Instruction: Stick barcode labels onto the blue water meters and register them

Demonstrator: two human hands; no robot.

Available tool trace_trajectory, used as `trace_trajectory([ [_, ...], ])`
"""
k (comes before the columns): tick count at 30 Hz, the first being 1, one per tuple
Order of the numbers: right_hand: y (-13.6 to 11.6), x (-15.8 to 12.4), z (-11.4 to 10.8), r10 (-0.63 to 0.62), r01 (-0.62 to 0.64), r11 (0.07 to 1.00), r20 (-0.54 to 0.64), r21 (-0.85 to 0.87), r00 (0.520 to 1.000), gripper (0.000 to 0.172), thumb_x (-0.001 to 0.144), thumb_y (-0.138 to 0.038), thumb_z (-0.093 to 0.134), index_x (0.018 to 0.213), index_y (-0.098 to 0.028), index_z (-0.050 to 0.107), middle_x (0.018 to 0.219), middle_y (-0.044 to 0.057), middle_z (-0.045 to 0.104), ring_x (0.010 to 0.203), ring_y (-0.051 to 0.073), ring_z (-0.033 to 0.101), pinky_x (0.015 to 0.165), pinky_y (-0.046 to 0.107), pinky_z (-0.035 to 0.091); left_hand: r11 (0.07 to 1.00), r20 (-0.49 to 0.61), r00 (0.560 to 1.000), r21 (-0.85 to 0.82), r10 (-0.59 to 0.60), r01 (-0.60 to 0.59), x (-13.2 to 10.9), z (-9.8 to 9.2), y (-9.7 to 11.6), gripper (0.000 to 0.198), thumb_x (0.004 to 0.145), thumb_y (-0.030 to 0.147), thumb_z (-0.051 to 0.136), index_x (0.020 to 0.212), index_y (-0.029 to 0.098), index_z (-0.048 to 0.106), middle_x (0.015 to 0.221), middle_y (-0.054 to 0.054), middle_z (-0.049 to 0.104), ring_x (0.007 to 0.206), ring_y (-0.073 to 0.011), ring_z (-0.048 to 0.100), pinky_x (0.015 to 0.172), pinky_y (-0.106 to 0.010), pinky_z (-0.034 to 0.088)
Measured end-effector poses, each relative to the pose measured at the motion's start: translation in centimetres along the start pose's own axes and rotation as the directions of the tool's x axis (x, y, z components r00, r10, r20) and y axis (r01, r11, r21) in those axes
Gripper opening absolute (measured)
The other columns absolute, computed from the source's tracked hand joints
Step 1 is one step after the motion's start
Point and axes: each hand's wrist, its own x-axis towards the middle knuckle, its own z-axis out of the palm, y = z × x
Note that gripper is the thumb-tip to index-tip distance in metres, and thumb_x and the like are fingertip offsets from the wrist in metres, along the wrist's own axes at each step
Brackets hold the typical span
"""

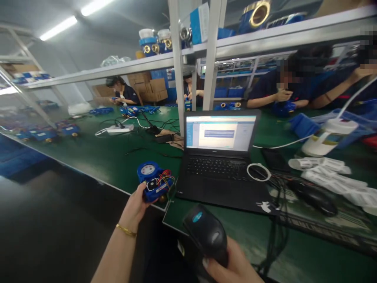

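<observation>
My left hand grips the near side of a blue water meter at the front edge of the green bench. The meter has a round white dial, and coloured wires show in its open body. In my right hand is a black barcode scanner, held in front of the laptop; my fingers wrap its handle, partly out of frame. The laptop stands open with a lit window on its screen, just right of the meter.
A black mouse, cables and white label rolls lie right of the laptop. A white bottle stands behind them. Left, a power strip and more blue meters rest on the bench. Metal posts hold a shelf; co-workers sit opposite.
</observation>
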Motion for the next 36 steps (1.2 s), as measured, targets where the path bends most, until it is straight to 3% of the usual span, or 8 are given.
trace_trajectory([
  [5,-1.5,3.7,3.1,-0.102,0.084,0.99,0.175,0.109,0.979,0.025,0.074,-0.018,0.054,0.098,-0.017,0.06,0.086,0.0,0.058,0.085,0.019,0.051,0.075,0.023,0.042,1.0,0.02,1.0,-0.024,0.009,-0.008,0.4,-0.1,-0.4,0.018,0.088,0.021,0.048,0.1,0.01,0.058,0.097,-0.012,0.063,0.075,-0.0183,0.062,0.055,-0.03,0.057],
  [21,-0.6,5.4,6.6,-0.144,0.136,0.979,0.045,0.154,0.989,0.027,0.073,-0.018,0.053,0.099,-0.017,0.059,0.08,-0.001,0.056,0.076,0.017,0.048,0.073,0.023,0.042,0.998,0.043,0.998,0.034,0.042,-0.044,1.3,-1.1,-1.1,0.019,0.087,0.026,0.046,0.098,0.014,0.056,0.103,-0.012,0.061,0.082,-0.0227,0.062,0.065,-0.038,0.057],
  [25,-0.4,5.1,6.3,-0.118,0.108,0.985,0.074,0.131,0.99,0.027,0.071,-0.017,0.053,0.097,-0.015,0.06,0.079,-0.001,0.056,0.076,0.017,0.049,0.075,0.024,0.041,0.956,-0.112,0.968,0.215,0.226,-0.199,1.1,-1.9,-0.7,0.054,0.074,0.028,0.066,0.12,0.012,0.043,0.116,-0.019,0.053,0.101,-0.0303,0.057,0.089,-0.051,0.048],
  [27,-0.4,4.9,6.1,-0.113,0.099,0.986,0.105,0.137,0.988,0.029,0.072,-0.017,0.053,0.099,-0.015,0.061,0.081,-0.001,0.058,0.076,0.017,0.05,0.074,0.023,0.042,0.768,-0.09,0.828,0.439,0.553,-0.466,0.7,-2.3,0.1,0.079,0.067,0.025,0.073,0.133,0.015,0.03,0.133,-0.019,0.038,0.12,-0.0306,0.044,0.103,-0.05,0.037],
  [29,-0.4,4.8,6.0,-0.118,0.1,0.984,0.122,0.148,0.985,0.031,0.072,-0.017,0.053,0.102,-0.015,0.061,0.086,0.0,0.059,0.078,0.017,0.051,0.073,0.023,0.042,0.268,0.236,0.502,0.622,0.832,-0.736,0.1,-2.5,1.3,0.07,0.072,0.022,0.068,0.134,0.022,0.034,0.145,-0.013,0.023,0.133,-0.0297,0.025,0.112,-0.048,0.024],
  [31,-0.4,4.8,5.9,-0.122,0.103,0.983,0.124,0.153,0.985,0.032,0.073,-0.017,0.052,0.104,-0.015,0.06,0.088,0.0,0.06,0.081,0.018,0.052,0.075,0.023,0.042,-0.248,0.654,0.203,0.528,0.728,-0.812,-0.4,-2.3,2.8,0.047,0.081,0.016,0.054,0.126,0.03,0.048,0.148,-0.003,0.021,0.138,-0.0286,0.013,0.114,-0.048,0.019],
  [33,-0.5,4.7,5.8,-0.123,0.104,0.983,0.121,0.154,0.985,0.033,0.072,-0.016,0.053,0.104,-0.015,0.06,0.089,0.0,0.06,0.083,0.019,0.053,0.076,0.023,0.043,-0.409,0.877,0.133,0.344,0.462,-0.845,-0.4,-1.6,4.2,0.05,0.084,0.008,0.041,0.122,0.038,0.052,0.145,0.005,0.03,0.138,-0.0255,0.015,0.115,-0.048,0.018],
  [36,-0.5,4.7,5.8,-0.121,0.103,0.984,0.116,0.148,0.986,0.034,0.072,-0.015,0.054,0.105,-0.014,0.06,0.087,0.0,0.06,0.08,0.019,0.052,0.071,0.023,0.043,-0.325,0.964,0.138,0.209,0.226,-0.922,0.1,-0.5,5.9,0.048,0.086,0.01,0.041,0.125,0.037,0.05,0.136,0.003,0.044,0.132,-0.0219,0.031,0.114,-0.042,0.023],
])
